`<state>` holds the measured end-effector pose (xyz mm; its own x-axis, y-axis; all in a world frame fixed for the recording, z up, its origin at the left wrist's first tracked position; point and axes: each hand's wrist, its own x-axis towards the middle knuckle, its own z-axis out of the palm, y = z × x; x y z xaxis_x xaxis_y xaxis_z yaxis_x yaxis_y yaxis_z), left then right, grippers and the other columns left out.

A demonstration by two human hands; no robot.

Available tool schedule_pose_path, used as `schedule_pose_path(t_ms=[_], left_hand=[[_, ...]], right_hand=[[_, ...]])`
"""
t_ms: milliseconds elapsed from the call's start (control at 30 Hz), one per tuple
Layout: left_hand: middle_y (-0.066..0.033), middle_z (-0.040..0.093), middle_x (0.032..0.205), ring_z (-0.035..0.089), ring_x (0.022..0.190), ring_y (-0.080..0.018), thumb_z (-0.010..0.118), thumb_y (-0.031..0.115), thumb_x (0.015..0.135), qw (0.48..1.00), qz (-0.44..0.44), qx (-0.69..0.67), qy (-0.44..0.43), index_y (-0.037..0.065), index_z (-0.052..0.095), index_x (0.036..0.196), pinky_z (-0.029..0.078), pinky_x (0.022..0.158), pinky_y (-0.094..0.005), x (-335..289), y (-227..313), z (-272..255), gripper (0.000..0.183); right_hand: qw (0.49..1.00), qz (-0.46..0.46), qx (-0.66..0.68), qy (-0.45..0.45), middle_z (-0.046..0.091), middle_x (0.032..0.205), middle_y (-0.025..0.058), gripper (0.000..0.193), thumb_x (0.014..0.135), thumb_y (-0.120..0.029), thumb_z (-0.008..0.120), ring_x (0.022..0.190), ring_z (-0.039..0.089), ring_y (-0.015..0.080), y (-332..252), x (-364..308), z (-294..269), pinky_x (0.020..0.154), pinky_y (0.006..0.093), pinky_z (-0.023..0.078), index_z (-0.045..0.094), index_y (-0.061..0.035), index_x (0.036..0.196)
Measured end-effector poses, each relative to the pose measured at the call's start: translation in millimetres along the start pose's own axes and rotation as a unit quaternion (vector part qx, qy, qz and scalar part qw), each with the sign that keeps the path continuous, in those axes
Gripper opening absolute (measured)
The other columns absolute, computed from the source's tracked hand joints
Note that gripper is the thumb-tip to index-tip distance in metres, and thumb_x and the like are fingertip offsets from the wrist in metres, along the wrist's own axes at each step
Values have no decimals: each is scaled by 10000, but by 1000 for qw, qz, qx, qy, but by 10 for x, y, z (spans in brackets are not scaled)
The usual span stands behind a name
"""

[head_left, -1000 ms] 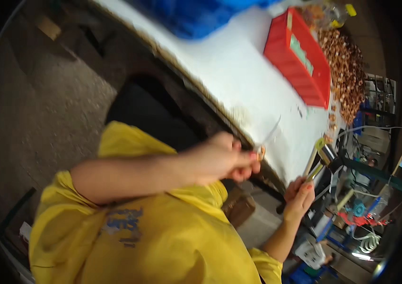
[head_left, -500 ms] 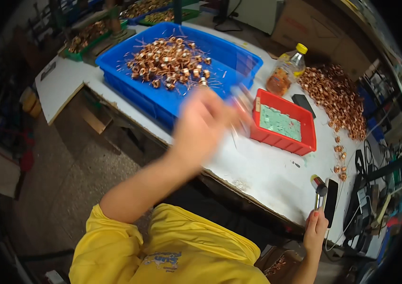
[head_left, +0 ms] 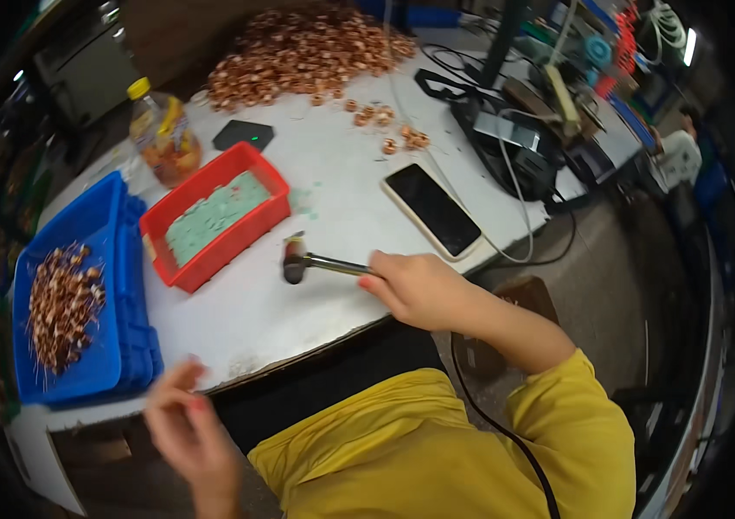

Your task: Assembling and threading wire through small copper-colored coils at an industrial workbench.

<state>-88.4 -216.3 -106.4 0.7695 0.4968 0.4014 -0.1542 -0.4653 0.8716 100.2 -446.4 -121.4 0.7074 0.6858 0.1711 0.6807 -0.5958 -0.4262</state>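
Observation:
My right hand [head_left: 415, 288] is closed round the handle of a small hammer [head_left: 339, 265], whose dark head hovers close over the white table. My left hand [head_left: 193, 424] is off the table's front edge, near the blue bin; its fingers are apart and I see nothing in them. Between the hammer and the blue bin [head_left: 128, 285] stands a red plastic tray [head_left: 265, 206] with small pale green pieces [head_left: 216, 216] in it. Small copper coils with loose wire ends [head_left: 65, 307] lie heaped in the blue bin.
A large heap of copper coils [head_left: 298, 60] covers the table's far side, with a few loose coils [head_left: 406, 138] nearer. A phone [head_left: 437, 210], a dark box with a green light [head_left: 244, 135], and a yellow-capped bottle [head_left: 164, 138] stand around. Cables [head_left: 519, 199] run along the right edge.
The view has swung to the right. My left hand has drawn back from beside the blue bin and red tray to the table's front edge. My right hand still holds the hammer.

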Motion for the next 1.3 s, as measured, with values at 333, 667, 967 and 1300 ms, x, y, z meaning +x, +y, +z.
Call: schedule_pose_path(t_ms=[333, 667, 967, 1300], left_hand=[[-175, 580, 1064, 596, 856, -223, 475, -18, 878, 964, -126, -74, -224, -5, 457, 915, 475, 787, -303, -471, -152, 566, 43], [-176, 614, 1043, 624, 823, -210, 516, -14, 868, 945, -176, -93, -261, -22, 469, 908, 493, 739, -280, -635, -181, 605, 62], [-171, 623, 1031, 627, 808, -203, 510, -9, 876, 940, -212, -101, -248, -27, 469, 903, 495, 735, -276, -646, -223, 503, 53], [-153, 632, 1024, 625, 798, -197, 510, 0, 880, 927, -214, -128, -279, -24, 478, 895, 496, 727, -270, -569, -262, 620, 42]], right_hand=[[944, -138, -243, 174, 580, 777, 109, 289, 862, -347, 569, 746, 567, 258, 215, 344, 273, 618, 343, 458, 557, -58, 866], [897, 263, -311, 170, 656, 844, 135, 223, 819, -255, 604, 766, 637, 283, 1374, 1702, 143, 620, 389, 495, 605, -46, 896], [947, 288, 91, 105, 648, 774, 101, 205, 774, -179, 640, 662, 605, 182, 1316, 1516, -463, 566, 306, 473, 650, -1, 874], [949, 131, 168, 231, 646, 901, 111, 308, 821, -150, 661, 811, 611, 167, 1098, 1198, -621, 685, 242, 478, 559, 39, 1041]])
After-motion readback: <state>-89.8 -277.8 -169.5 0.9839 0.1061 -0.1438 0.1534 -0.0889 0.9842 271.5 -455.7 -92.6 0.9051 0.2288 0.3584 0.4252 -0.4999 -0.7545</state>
